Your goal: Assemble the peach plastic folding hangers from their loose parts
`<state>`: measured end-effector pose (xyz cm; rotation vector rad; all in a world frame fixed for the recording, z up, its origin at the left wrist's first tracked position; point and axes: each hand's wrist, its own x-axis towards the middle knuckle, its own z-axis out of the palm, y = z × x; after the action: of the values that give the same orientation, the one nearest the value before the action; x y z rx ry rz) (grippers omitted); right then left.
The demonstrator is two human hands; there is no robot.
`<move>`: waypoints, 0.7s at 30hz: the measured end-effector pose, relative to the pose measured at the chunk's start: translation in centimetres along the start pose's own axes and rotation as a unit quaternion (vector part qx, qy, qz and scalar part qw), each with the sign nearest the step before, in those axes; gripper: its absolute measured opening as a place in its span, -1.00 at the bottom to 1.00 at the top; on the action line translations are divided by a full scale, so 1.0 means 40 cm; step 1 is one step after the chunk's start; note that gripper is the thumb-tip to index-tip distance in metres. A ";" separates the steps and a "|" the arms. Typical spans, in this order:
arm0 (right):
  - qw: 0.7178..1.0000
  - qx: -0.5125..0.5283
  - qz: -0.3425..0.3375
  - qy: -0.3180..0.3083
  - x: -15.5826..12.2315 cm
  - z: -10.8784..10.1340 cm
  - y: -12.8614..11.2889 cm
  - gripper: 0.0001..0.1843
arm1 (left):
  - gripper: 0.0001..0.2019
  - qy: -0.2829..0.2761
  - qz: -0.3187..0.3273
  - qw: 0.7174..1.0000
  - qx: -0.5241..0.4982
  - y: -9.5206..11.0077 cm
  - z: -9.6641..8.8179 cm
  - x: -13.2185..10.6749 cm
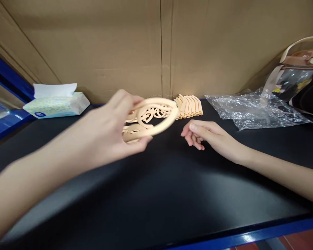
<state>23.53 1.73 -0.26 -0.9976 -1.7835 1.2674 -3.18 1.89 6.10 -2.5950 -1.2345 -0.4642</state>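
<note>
My left hand (108,121) grips a cream-coloured ring-shaped plastic piece (163,127) by its left side, with the fingers over the top and the thumb underneath. The piece is raised above the black table, slightly blurred, with an open middle and a flat tab near the thumb. Through and behind it shows a pile of loose cream curved pieces (149,114), partly hidden. My right hand (207,134) hovers to the right of the ring, apart from it. Its fingers curl loosely with the thumb against the index finger, and nothing shows in them.
Behind my right hand lies a neat row of curved cream pieces (191,107). Crumpled clear plastic (261,113) and a drinking bottle (293,78) are at the right. A tissue pack (59,106) sits back left. Cardboard (114,45) walls the rear of the black table (156,198).
</note>
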 end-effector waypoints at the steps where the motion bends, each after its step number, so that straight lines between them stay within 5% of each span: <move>1: 1.000 -0.004 0.003 -0.003 0.002 -0.002 0.004 -0.59 | -0.34 -0.010 -0.034 0.999 -0.008 -0.022 -0.018 0.005; 4: 0.999 -0.021 0.009 -0.022 0.006 -0.003 0.011 -0.61 | -0.09 -0.055 -0.109 0.992 -0.011 -0.081 -0.051 0.010; 8: 0.998 -0.043 0.006 -0.043 0.008 0.003 0.009 -0.68 | -0.13 -0.147 -0.192 0.970 -0.033 -0.141 -0.041 -0.016; 14: 0.996 -0.063 0.016 -0.065 0.016 0.005 0.006 -0.65 | -0.22 -0.200 -0.178 0.957 -0.114 -0.220 0.021 -0.073; 21: 0.994 -0.079 0.018 -0.069 0.013 0.004 0.007 -0.63 | -0.18 -0.168 -0.144 0.966 -0.134 -0.244 0.058 -0.095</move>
<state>23.23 2.19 -0.49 -1.0553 -2.0058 1.2595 -12.64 6.01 3.20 -2.8124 -1.7900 -0.2602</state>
